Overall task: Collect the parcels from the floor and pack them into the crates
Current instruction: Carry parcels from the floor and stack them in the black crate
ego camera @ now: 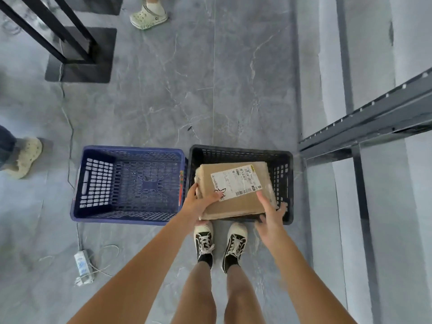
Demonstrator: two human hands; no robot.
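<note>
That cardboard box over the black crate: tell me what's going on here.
A person stands over two crates on the floor and lowers a cardboard parcel into the black crate. The left hand grips the parcel's near left corner, thumb on top. The right hand rests with straight fingers at the near right edge. The parcel sits tilted over the crate's rim, not yet settled inside. The blue crate beside it holds no parcels.
</note>
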